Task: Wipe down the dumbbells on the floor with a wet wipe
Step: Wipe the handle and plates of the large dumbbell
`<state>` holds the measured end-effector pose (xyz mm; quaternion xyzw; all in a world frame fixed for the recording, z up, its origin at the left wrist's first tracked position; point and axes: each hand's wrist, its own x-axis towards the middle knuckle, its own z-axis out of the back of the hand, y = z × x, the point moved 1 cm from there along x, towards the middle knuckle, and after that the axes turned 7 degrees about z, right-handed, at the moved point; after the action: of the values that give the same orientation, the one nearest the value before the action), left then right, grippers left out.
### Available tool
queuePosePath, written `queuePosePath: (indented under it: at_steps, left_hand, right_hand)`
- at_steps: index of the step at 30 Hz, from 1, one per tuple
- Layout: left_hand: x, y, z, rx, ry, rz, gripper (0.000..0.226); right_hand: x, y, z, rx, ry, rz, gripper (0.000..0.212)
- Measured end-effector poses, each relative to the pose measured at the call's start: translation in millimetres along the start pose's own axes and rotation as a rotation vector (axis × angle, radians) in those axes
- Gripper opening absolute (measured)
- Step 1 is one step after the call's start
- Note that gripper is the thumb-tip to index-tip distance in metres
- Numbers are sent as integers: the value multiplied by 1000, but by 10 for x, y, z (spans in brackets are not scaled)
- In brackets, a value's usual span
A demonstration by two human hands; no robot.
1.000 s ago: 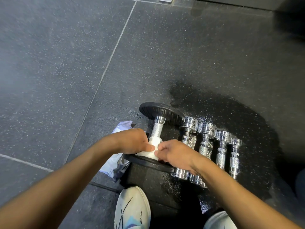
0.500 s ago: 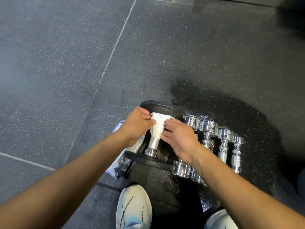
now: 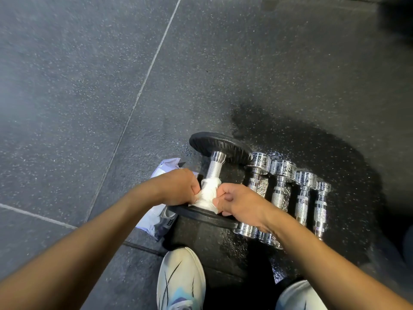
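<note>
Both hands — left hand point(image 3: 178, 186), right hand point(image 3: 238, 203) — grip a white wipe point(image 3: 207, 193) wrapped around the near end of the big dumbbell point(image 3: 220, 151) handle on the floor point(image 3: 89, 86); the packet point(image 3: 156, 222) print is unreadable.

No text could be read anywhere. The white wipes packet point(image 3: 156, 220), lying on the floor left of the big black-plated dumbbell point(image 3: 220, 153) and partly hidden under the left hand point(image 3: 178, 186), carried a dark block of print near its right edge, just beside the near plate, but the letters were too small and blurred to make out. The far plate's inner face showed faint raised marks, unreadable. The four chrome dumbbells point(image 3: 281, 189) to the right bore no legible numbers, and the white shoe point(image 3: 181, 278) showed only dark streaks.
</note>
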<state>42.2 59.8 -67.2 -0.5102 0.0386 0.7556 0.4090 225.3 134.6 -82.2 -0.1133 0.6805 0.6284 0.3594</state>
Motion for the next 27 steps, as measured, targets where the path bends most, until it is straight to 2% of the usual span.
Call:
queuePosePath:
  at_steps: [5, 8, 11, 14, 17, 19, 21, 24, 27]
  left_hand:
    - [-42, -91, 85, 14, 68, 68, 16]
    - [-16, -93, 60, -299, 53, 139, 18]
    - [32, -86, 48, -538, 12, 131, 16]
    - [70, -130, 80, -815, 22, 66, 20]
    - [74, -189, 135, -1015, -86, 0, 21]
    - [67, -209, 144, -1014, -138, -31, 26]
    - [55, -196, 106, -915, -151, -48, 37]
    - [48, -157, 21, -608, -164, -46, 31]
    - [59, -52, 40, -453, -185, -22, 17]
  right_hand:
    - [24, -10, -7, -142, -52, -2, 16]
    - [58, 2, -27, -209, -132, 4, 15]
    - [117, -18, -58, -28, -203, -37, 7]
    - [166, 40, -107, 326, -238, -37, 19]
    - [173, 128, -81, 482, -307, 52, 23]
    - [172, 110, -28, 495, -423, 81, 20]
    - [162, 70, 33, 405, -529, 86, 20]
    - [122, 37, 75, 273, -481, 106, 12]
    - [84, 5, 31, 45, -391, 70, 9]
